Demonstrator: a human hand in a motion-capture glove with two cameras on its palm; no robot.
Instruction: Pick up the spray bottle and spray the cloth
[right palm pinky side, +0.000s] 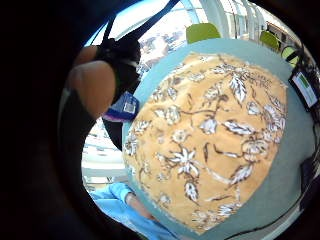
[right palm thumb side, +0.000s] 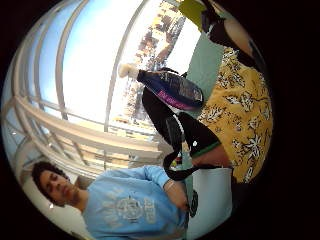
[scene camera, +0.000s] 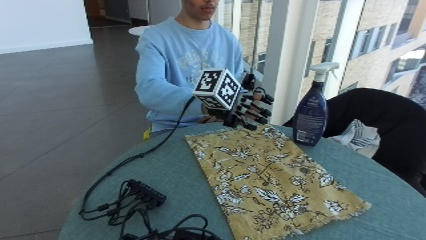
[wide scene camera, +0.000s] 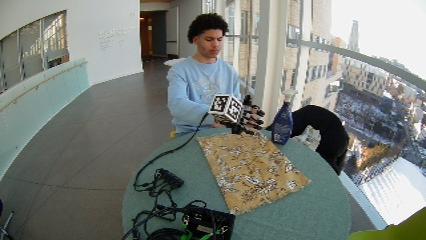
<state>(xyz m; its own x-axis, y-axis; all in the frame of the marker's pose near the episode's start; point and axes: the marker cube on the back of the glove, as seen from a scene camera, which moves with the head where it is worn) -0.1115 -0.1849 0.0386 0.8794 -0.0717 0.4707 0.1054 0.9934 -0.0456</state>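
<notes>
**Hand raised, bottle untouched**

Outside view: your gloved hand (scene camera: 247, 107) hovers above the cloth's (scene camera: 269, 176) near edge, fingers spread, holding nothing. The spray bottle (scene camera: 311, 111) stands upright on the worktop (scene camera: 166, 170) just beside the cloth's far corner, apart from your hand.

Palm views: cloth lies flat below; bottle sits beside it.

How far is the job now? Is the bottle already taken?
Done: the yellow floral cloth lies spread flat on the table. In hand: the gloved right hand hovers open above the cloth's near end, beside the spray bottle but apart from it. Left: the grip on the standing bottle, lifting it, then spraying.
</notes>
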